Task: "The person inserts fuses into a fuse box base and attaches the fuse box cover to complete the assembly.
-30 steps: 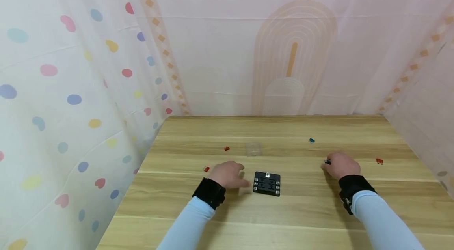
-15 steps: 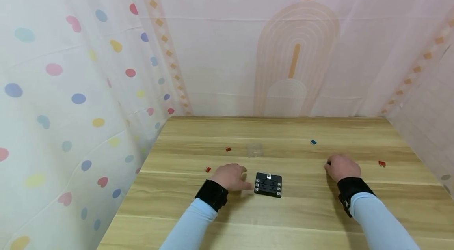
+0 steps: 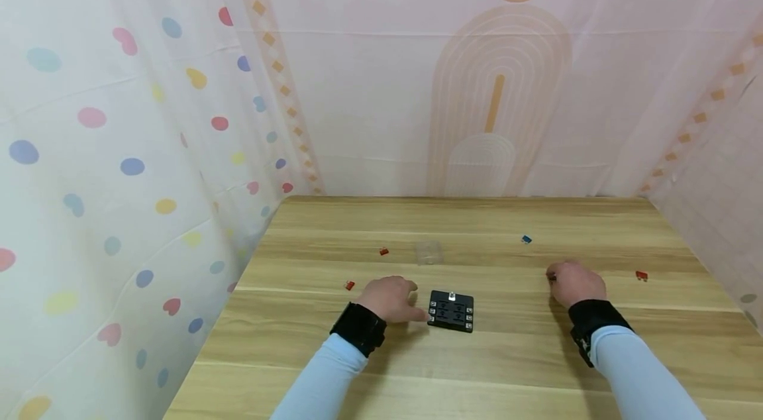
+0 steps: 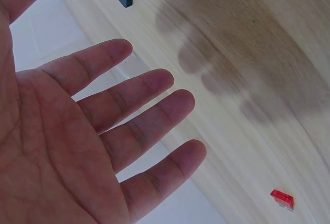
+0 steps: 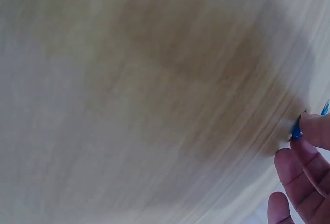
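Note:
My right hand (image 3: pixel 577 283) is low over the table at the right, pinching a blue blade fuse (image 5: pixel 296 130) between thumb and fingertips. Most of that fuse is hidden by the fingers. Left of centre, my left hand (image 3: pixel 390 299) has its fingers extended and slightly spread, palm bare in the left wrist view. Its thumb tip points at the left edge of a black fuse block (image 3: pixel 451 311); whether they touch I cannot tell. The block lies flat, with metal screw terminals along its sides and one at the top.
Red blade fuses lie on the wooden table: one (image 3: pixel 350 285) by my left hand, one (image 3: pixel 384 251) farther back, one (image 3: pixel 641 275) at far right. A second blue fuse (image 3: pixel 526 239) sits behind my right hand. Beyond the block lies a clear plastic cover (image 3: pixel 428 252).
The fingers of my right hand have shifted slightly around the fuse, covering more of it. My left thumb is a little closer to the fuse block. The head view has tilted slightly.

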{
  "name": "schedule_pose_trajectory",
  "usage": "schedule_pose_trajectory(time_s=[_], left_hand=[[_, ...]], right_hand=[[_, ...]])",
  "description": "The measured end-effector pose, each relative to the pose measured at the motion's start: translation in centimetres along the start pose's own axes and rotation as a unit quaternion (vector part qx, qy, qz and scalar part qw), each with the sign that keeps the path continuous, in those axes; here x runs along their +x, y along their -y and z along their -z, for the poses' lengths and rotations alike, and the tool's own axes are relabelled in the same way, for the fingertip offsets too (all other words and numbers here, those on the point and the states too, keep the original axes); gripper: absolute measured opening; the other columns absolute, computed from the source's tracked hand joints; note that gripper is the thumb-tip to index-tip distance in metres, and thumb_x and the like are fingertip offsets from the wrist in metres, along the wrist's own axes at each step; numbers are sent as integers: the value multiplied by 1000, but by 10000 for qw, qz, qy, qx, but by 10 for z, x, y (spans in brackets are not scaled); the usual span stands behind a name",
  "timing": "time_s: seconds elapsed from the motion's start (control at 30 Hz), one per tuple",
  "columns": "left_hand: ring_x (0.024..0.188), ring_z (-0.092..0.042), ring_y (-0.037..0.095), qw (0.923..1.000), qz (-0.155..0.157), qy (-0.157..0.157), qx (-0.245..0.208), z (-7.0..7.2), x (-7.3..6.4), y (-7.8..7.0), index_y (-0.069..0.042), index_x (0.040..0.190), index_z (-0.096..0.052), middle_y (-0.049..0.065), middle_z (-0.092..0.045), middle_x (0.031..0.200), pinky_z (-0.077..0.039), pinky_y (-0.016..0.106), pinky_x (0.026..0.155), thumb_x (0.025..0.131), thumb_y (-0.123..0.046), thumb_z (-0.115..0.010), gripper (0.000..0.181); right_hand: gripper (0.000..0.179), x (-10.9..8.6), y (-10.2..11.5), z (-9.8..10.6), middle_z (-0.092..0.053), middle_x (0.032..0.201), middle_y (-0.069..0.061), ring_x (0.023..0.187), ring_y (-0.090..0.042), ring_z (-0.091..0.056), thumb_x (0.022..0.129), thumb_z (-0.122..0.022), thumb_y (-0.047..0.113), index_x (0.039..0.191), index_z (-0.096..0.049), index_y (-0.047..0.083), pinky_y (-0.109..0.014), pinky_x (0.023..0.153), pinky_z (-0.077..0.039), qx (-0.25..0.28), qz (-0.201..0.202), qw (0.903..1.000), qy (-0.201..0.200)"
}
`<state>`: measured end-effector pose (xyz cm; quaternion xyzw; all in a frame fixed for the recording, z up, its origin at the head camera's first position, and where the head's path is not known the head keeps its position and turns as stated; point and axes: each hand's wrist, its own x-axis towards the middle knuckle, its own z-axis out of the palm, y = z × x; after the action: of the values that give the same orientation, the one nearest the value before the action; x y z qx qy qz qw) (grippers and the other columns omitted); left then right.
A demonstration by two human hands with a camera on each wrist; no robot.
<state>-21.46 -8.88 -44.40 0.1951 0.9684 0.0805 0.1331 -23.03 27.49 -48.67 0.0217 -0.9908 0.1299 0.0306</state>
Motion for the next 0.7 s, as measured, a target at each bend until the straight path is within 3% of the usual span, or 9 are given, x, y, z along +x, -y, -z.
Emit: schedule_pose_trajectory(time_s=[0.13,0.27,0.37,0.7], left_hand=[[111,-63,24,10000,-4,-21,9,0,0,0,-9,126,-67,6,-69,119,-52,41,89,81,-56,-74,66],[112,-63,24,10000,-9,-18,28,0,1,-1,-9,126,-67,6,-68,120,-52,41,89,81,-56,-74,65],[113,-62,24,10000,-16,-11,68,0,1,-1,-10,126,-67,6,-68,121,-52,42,89,81,-57,-73,65],[113,-62,25,10000,-24,9,80,-1,1,-3,-9,125,-67,7,-68,121,-52,42,89,82,-57,-73,65]], right_hand=[[17,0,-1,1,-68,102,-25,81,-34,-65,86,-64,3,101,-72,-2,-46,60,-51,38,-162,9998,73],[20,-1,-1,3,-61,74,-14,63,-25,-56,91,-58,13,78,-66,1,-41,53,-45,111,-462,9988,137],[28,-2,-2,3,-52,65,-7,57,-22,-51,92,-58,19,67,-60,5,-39,50,-42,141,-620,9979,148],[17,0,1,0,-67,88,-21,70,-29,-62,92,-61,8,95,-72,-5,-46,58,-51,21,-726,9972,166]])
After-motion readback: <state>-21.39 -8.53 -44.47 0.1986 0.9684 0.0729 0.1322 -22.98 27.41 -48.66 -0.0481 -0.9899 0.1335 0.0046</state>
